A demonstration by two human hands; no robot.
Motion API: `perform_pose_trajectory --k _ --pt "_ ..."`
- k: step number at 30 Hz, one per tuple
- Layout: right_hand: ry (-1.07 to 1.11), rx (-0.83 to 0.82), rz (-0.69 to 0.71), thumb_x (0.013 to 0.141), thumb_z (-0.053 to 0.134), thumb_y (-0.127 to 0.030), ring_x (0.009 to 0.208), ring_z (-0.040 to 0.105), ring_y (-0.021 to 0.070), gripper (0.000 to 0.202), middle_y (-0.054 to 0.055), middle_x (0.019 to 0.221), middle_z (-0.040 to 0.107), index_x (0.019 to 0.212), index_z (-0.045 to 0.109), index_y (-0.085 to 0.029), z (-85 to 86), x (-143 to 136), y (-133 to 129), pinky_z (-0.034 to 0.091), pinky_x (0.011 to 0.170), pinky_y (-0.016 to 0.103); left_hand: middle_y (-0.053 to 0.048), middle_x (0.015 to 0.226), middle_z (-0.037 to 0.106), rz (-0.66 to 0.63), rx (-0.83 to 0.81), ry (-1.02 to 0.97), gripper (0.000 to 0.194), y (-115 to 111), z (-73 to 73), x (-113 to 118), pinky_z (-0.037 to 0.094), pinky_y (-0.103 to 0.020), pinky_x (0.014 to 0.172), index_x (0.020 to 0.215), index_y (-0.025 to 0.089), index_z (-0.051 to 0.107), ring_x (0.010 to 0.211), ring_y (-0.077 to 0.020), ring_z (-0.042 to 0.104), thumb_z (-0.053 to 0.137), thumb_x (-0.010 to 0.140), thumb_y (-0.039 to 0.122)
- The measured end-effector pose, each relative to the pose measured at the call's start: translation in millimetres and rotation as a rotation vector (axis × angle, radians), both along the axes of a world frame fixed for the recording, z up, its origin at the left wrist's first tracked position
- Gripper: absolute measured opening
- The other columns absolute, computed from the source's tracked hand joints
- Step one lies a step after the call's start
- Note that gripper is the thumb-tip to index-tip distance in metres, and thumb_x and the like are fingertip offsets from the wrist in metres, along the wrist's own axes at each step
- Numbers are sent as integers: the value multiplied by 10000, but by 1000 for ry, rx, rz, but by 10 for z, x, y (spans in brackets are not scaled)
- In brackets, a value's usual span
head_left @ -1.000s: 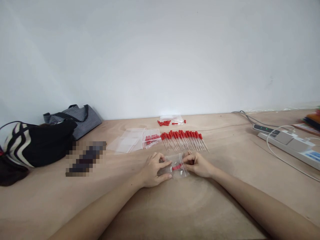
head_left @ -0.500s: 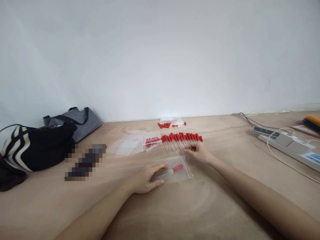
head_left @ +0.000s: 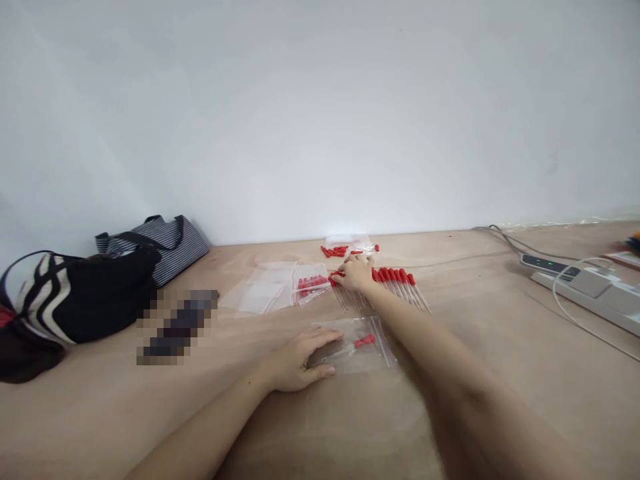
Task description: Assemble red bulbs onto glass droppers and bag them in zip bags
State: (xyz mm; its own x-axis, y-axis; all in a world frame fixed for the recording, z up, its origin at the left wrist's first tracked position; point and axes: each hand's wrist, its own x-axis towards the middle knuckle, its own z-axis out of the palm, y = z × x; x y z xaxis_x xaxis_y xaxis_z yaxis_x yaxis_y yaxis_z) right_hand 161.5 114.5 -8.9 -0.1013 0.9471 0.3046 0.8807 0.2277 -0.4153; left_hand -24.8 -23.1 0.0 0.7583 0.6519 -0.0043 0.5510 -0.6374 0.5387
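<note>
A clear zip bag (head_left: 356, 363) lies flat in front of me, with one red-capped dropper (head_left: 365, 341) inside. My left hand (head_left: 300, 360) rests on the bag's left side, fingers spread. Behind it runs a row of several red-topped droppers (head_left: 397, 277) with clear stems. My right hand (head_left: 356, 272) is over the left part of that row and hides some of it; its fingertips touch or nearly touch the red tops, and I cannot tell whether they grip one. Just left of the row is a bag of red-topped droppers (head_left: 311, 283).
Flat clear bags (head_left: 260, 287) lie left of the row. Loose red bulbs (head_left: 334, 251) and another bag (head_left: 345, 241) are near the wall. A striped bag (head_left: 175, 250), a black bag (head_left: 110, 290) and a blurred dark object (head_left: 183, 327) stand left; a power strip (head_left: 595, 293) with cables is right.
My right hand has moved left and farther back, from the front of the row to its red tops. My left hand stays on the bag. The view has shifted slightly.
</note>
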Motion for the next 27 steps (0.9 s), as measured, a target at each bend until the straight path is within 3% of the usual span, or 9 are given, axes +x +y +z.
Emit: perform_pose_trajectory --k 5,9,13,15,17,22,27 --pt "186 32 -59 685 587 -313 1084 397 281 149 90 1030 577 733 652 -187 -5 -29 28 157 925 526 -56 1316 436 8 15 -4 513 -5 -6 -4 291 -450 1010 1276 243 378 1220 -241 366 522 796 348" --pt "421 60 -43 757 484 -330 871 545 182 249 63 882 617 910 573 -154 73 142 -59 369 821 387 -74 1321 424 10 30 -4 512 -6 -8 -2 309 -410 1009 1273 215 382 1219 -223 370 521 796 339" --pt "646 132 -39 802 390 -416 738 574 127 371 31 800 589 1054 441 -148 94 577 -360 442 667 269 -71 1324 419 11 25 -3 518 2 -10 7 307 -396 1014 1268 214 383 1222 -218 364 530 790 348" --pt "982 214 -47 701 547 -456 679 570 128 439 -11 726 563 1027 440 -183 39 805 -581 447 632 263 -71 1321 422 16 22 3 521 8 -12 11 309 -397 1012 1269 212 381 1220 -217 367 530 790 355" --pt "1136 188 -82 632 620 -466 591 543 111 440 -36 668 544 948 466 -202 -56 970 -808 439 587 253 -75 1322 420 19 23 10 523 16 -15 10 307 -400 1013 1270 208 380 1220 -218 366 530 791 357" --pt "1286 51 -172 610 648 -465 555 513 102 394 -32 641 545 863 486 -210 -267 1035 -1194 422 546 241 -63 1325 419 6 36 15 516 31 -22 3 304 -407 1015 1273 227 373 1223 -215 363 524 796 356" --pt "1281 14 -158 633 625 -459 543 507 107 348 -27 632 544 832 474 -217 -326 943 -1279 420 525 243 -59 1332 411 21 24 22 524 31 -18 13 298 -410 1019 1279 229 368 1228 -219 356 523 795 355"
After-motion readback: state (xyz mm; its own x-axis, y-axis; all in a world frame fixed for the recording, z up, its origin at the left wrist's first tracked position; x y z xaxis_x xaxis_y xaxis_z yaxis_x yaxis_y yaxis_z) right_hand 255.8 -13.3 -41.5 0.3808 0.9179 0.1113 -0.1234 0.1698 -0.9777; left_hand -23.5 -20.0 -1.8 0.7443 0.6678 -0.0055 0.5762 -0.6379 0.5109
